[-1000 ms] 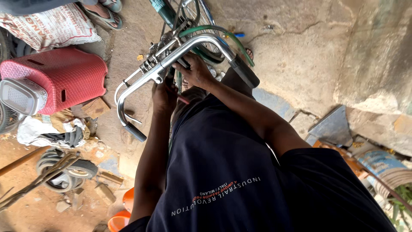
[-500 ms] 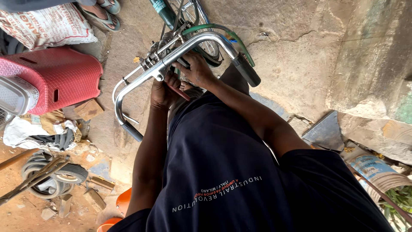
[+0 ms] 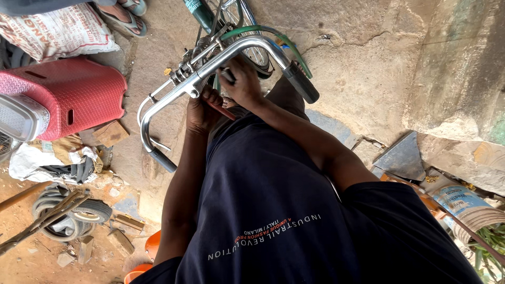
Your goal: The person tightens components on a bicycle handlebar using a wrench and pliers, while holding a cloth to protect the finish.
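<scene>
While the chrome handlebar (image 3: 210, 66) of the bicycle stands in the upper middle of the view, close in front of the person's chest, both hands work at its centre near the stem clamp (image 3: 185, 71). Left hand (image 3: 202, 108) sits just under the bar with its fingers closed around a thin red-handled tool (image 3: 221, 110); right hand (image 3: 243, 81) is curled against the bar beside it, fingers closed on a small dark part (image 3: 227, 75) that is too hidden to name. To do this well, I judge that the tool should stay square on the fitting while the right hand steadies the bar, since a slip would skid off the polished tube. 2 black grips (image 3: 301, 82) cap the bar ends, and a green cable (image 3: 284, 42) loops over the front wheel (image 3: 252, 31). Further out, a red plastic stool (image 3: 73, 92) lies to the left on the concrete floor (image 3: 357, 68), with old tyres (image 3: 79, 210) below it and another person's sandalled foot (image 3: 123, 13) at the top edge.
</scene>
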